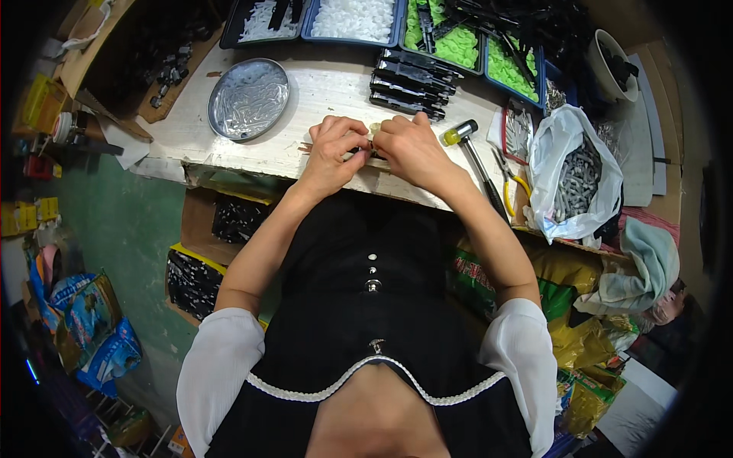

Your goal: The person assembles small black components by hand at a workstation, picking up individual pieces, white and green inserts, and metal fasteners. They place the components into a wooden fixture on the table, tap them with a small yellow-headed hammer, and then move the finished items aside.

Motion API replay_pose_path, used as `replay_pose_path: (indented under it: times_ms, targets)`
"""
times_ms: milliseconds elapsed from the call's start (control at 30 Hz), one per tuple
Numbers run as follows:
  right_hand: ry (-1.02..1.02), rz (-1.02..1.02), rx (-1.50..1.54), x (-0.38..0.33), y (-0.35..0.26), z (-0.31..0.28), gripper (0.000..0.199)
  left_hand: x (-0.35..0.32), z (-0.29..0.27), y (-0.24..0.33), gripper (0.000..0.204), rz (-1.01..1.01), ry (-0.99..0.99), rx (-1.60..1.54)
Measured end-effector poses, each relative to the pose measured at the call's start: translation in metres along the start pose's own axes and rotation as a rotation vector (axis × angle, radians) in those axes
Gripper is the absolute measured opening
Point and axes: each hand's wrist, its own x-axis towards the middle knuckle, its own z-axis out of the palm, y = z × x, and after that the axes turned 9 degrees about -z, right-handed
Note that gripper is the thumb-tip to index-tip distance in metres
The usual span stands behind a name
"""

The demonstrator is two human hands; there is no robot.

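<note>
At the front edge of the white worktable [321, 99], my left hand [334, 153] and my right hand [412, 151] come together with bent fingers. Between them is a small dark piece [365, 153], mostly covered by the fingertips, so its kind cannot be made out. Both hands are closed on it. Just beyond my right hand lies a stack of long black plastic parts [412, 82]. To the right of that hand rests a hammer [477, 160] with a yellow-and-black head, and pliers [513, 183] with yellow handles lie beside it.
A round metal dish [249, 99] of clear grease-like stuff stands left. Along the back are trays of white pieces [353, 19] and green pieces [510, 72]. A white plastic bag [551, 164] of grey metal parts sits right. Boxes of black parts [195, 284] stand below the table.
</note>
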Motion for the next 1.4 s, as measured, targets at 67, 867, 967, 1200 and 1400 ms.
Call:
replay_pose_path:
  times_ms: [67, 867, 967, 1200, 1400]
  targets:
    - [0.118, 0.018, 0.102, -0.015, 0.008, -0.004, 0.01, 0.001, 0.001, 0.0, 0.011, -0.012, -0.015, -0.002]
    - [-0.118, 1.155, -0.576, -0.262, 0.177, -0.061, 0.029, 0.014, -0.006, 0.011, 0.01, 0.096, -0.165, 0.168]
    - [-0.017, 1.122, -0.457, -0.245, 0.172, -0.066, 0.027, 0.014, -0.017, 0.011, 0.011, 0.084, -0.217, 0.098]
    - [0.076, 1.183, -0.38, -0.254, 0.173, -0.073, 0.034, 0.113, -0.102, -0.071, 0.019, -0.227, 0.318, 0.302]
    - [0.062, 1.19, -0.417, -0.241, 0.171, -0.07, 0.034, 0.181, -0.127, -0.109, 0.03, -0.643, -0.002, 0.639]
